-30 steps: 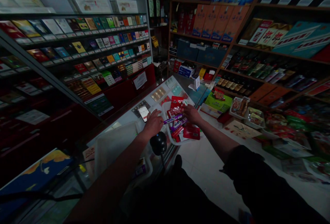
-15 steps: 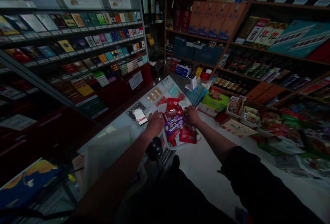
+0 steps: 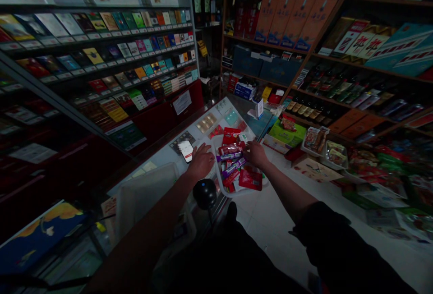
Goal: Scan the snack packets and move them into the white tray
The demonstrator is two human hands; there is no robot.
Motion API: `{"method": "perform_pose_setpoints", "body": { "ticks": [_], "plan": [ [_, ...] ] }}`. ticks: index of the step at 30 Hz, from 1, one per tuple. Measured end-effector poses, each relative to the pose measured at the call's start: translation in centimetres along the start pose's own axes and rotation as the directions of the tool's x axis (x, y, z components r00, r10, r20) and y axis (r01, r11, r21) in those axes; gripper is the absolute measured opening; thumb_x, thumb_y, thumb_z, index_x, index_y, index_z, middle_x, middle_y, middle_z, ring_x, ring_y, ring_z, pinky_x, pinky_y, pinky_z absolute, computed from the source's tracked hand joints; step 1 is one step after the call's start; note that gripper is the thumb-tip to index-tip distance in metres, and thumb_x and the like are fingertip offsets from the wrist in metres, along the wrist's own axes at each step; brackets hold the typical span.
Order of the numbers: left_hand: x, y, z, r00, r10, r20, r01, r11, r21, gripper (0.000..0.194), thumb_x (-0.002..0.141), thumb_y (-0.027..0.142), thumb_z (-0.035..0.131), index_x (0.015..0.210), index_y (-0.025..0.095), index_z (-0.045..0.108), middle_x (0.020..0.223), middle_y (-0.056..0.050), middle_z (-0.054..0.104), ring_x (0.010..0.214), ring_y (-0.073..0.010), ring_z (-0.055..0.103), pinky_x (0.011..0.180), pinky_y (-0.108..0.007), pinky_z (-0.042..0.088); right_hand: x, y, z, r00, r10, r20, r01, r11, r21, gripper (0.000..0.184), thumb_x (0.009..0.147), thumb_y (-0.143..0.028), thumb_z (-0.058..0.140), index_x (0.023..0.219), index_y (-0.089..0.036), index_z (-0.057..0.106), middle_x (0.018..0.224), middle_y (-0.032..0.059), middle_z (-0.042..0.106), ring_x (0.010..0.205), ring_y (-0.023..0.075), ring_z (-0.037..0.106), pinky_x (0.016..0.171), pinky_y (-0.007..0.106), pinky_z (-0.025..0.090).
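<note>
A white plastic tray (image 3: 221, 189) on the glass counter is filled with red packets and purple-wrapped bars. My left hand (image 3: 202, 162) is at the tray's left rim with its fingers apart, close to the end of a purple-wrapped bar (image 3: 231, 156). On the opposite side, my right hand (image 3: 256, 154) has curled fingers among the packets; what they grip, if anything, is hidden. A red packet (image 3: 250, 180) lies at the tray's near right, and another red packet (image 3: 232, 135) rests at its far end. Just left of my left hand lies a lit phone (image 3: 187, 150).
A black rounded device (image 3: 204, 194) on a stem stands before the tray. An open translucent bin (image 3: 147, 186) is at the left. Cigarette shelves (image 3: 111, 37) line the left wall. Snack boxes (image 3: 286, 134) and bottle shelves (image 3: 334, 82) occupy the right.
The view has shifted slightly, so the surroundings sit a little farther right. Both hands stay at the tray's two sides, with only slight finger movement.
</note>
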State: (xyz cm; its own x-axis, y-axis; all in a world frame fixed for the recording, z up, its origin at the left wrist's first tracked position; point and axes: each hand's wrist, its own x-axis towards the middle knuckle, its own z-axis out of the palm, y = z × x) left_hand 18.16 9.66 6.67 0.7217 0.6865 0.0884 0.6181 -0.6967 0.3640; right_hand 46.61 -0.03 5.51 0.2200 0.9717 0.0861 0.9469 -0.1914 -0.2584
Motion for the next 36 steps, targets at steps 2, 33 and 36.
{"method": "perform_pose_setpoints", "body": {
  "ticks": [2,33,36],
  "plan": [
    [-1.2,-0.8,-0.9,1.000,-0.016,-0.022,0.016,1.000,-0.013,0.021,0.091,0.027,0.061,0.101,0.025,0.079,0.156,-0.009,0.057,0.155,-0.0345,0.038,0.129,-0.064,0.020,-0.6,-0.6,-0.1,1.000,0.009,-0.027,-0.008,1.000,0.029,0.017,0.094,-0.022,0.064,0.099,-0.018,0.080,0.122,0.0153,0.074,0.124,0.0311,0.063,0.116,0.045,0.043],
    [-30.7,-11.8,-4.2,0.870,-0.464,-0.163,0.489,0.855,0.172,0.021,0.090,0.029,0.062,0.103,0.024,0.077,0.150,-0.012,0.061,0.154,-0.0422,0.037,0.123,-0.069,0.029,-12.2,-28.2,5.2,0.920,-0.377,-0.113,0.385,0.806,0.449,0.018,0.092,-0.022,0.067,0.108,-0.021,0.076,0.149,0.0150,0.060,0.153,0.0358,0.039,0.125,0.059,0.036],
    [-31.3,-12.0,-3.7,0.874,-0.461,-0.155,0.485,0.851,0.202,0.020,0.087,0.025,0.065,0.103,0.025,0.077,0.154,-0.011,0.057,0.157,-0.0431,0.031,0.125,-0.071,0.023,-12.5,-30.6,7.1,0.903,-0.430,0.003,0.387,0.816,0.429,0.019,0.090,-0.020,0.070,0.107,-0.019,0.077,0.150,0.0159,0.059,0.153,0.0364,0.039,0.127,0.055,0.035]
  ]
}}
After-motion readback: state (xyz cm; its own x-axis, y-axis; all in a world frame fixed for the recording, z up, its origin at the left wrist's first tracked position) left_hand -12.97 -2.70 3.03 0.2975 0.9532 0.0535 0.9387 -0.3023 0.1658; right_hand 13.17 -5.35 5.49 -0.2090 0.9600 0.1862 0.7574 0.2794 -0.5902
